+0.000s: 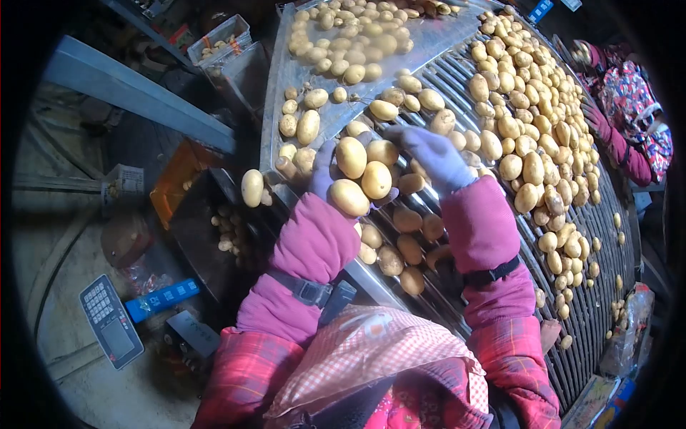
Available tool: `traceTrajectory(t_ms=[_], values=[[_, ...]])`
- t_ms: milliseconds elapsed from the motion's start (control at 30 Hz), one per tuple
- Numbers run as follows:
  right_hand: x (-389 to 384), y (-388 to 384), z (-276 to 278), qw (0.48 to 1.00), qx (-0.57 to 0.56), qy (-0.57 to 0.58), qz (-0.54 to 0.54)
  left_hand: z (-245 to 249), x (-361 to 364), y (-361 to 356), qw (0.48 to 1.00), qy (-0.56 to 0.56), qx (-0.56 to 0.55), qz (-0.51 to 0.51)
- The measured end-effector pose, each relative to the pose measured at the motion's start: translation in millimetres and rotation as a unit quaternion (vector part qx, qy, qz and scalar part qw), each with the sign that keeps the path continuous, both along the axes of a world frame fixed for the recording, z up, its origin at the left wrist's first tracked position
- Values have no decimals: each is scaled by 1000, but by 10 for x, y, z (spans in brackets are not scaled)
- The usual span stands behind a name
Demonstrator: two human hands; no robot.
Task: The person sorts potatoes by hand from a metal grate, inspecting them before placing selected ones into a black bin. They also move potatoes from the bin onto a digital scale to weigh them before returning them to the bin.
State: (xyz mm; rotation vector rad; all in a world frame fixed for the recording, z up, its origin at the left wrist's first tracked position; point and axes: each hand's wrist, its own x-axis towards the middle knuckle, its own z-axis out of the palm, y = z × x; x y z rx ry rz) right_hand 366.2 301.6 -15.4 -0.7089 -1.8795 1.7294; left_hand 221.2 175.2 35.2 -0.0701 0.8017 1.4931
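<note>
Several potatoes [350, 197] are bunched between my gloved hands above the roller conveyor [364, 275]. My left hand [324, 171] curls around the left side of the bunch, its thumb up beside a large potato [351, 157]. On the right, my right hand [434, 154] arches over with fingers bent toward the upper potato [382, 151] of the bunch. Its fingertips are partly hidden behind the potatoes. More potatoes [408, 219] rest on the rollers beneath and beside my hands. A few potatoes [309, 126] lie on the metal plate edge near my left hand.
A dense band of potatoes [532, 168] covers the conveyor's right side. Another pile [350, 39] sits on the metal sheet. A co-worker's gloved hand and sleeve [620, 146] reach in at right. At left are a steel beam [136, 93], orange chute [179, 175] and scale display [111, 322].
</note>
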Motion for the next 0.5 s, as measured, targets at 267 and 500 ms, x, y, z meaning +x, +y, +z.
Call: traceTrajectory(t_ms=[267, 500], values=[[43, -377, -108, 880, 456, -130, 45, -484, -59, 61, 982, 166, 75, 50], [-50, -416, -306, 882, 378, -280, 14, -457, -135, 124, 988, 29, 151, 34]])
